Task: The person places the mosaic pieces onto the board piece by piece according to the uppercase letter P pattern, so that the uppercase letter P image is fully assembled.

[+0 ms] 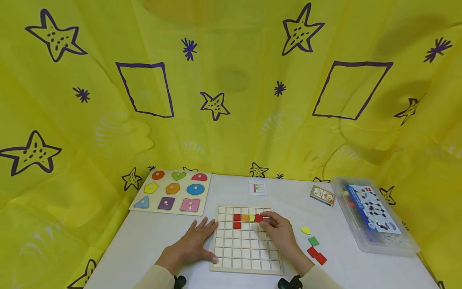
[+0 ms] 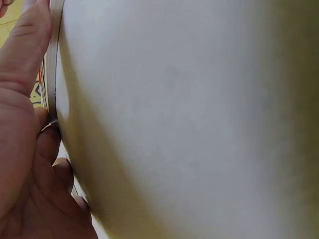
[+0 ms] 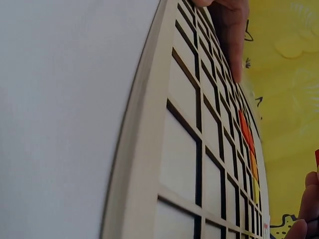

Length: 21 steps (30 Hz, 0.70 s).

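Observation:
A wooden grid board point(image 1: 247, 271) lies on the white table. Set in its upper cells are two red square tiles point(image 1: 237, 225), an orange tile point(image 1: 245, 217) and a yellow tile point(image 1: 252, 218). Between thumb and fingers my right hand point(image 1: 283, 235) pinches another red square tile point(image 1: 258, 218), just right of the yellow one; whether it touches the board I cannot tell. My left hand point(image 1: 193, 243) lies spread at the board's left edge, thumb and fingertips touching the frame. The right wrist view shows the grid point(image 3: 182, 149) from its side, with the left hand point(image 3: 234, 30) at the far edge.
Right of the board lie a yellow rounded piece point(image 1: 305, 230), a green square point(image 1: 313, 241) and two red tiles point(image 1: 320, 258). A clear plastic case point(image 1: 390, 249) and a small box point(image 1: 322, 195) stand farther right. Behind are a pattern card point(image 1: 257, 188) and a shape puzzle point(image 1: 144, 207).

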Tool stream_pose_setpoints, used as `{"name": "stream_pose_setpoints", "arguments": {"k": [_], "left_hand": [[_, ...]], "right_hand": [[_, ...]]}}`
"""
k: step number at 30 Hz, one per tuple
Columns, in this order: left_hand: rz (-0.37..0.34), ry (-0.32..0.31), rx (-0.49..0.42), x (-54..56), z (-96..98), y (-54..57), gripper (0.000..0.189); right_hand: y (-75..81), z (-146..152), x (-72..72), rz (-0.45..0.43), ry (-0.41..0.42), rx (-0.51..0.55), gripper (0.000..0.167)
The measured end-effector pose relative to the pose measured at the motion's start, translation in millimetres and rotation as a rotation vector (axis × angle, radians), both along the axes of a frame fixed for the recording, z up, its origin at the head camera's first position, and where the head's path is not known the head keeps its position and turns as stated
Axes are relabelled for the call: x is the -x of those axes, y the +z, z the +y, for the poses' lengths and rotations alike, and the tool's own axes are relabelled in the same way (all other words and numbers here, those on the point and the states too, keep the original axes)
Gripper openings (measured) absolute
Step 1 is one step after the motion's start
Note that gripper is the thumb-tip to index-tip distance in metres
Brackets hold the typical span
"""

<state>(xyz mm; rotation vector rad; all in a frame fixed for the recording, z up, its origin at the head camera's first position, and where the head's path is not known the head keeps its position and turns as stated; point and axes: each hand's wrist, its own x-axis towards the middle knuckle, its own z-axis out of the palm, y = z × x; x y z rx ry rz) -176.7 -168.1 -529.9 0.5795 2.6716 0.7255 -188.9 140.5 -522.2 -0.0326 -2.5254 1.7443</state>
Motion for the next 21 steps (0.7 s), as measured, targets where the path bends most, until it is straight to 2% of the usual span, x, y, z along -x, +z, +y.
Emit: {"name": "stream_pose_setpoints", "arguments": {"k": [9, 21], "left_hand": [[0.014, -0.012, 0.004, 0.8, -0.4, 0.8, 0.115], [0.023, -0.021, -0.022, 2.7, -2.4, -6.4, 0.113]], "right_hand": [[-4.5, -20, -2.0, 0.027, 0.101, 0.052, 0.02], [-13.8, -37, -2.3, 0.049, 0.186, 0.027, 0.019]]}}
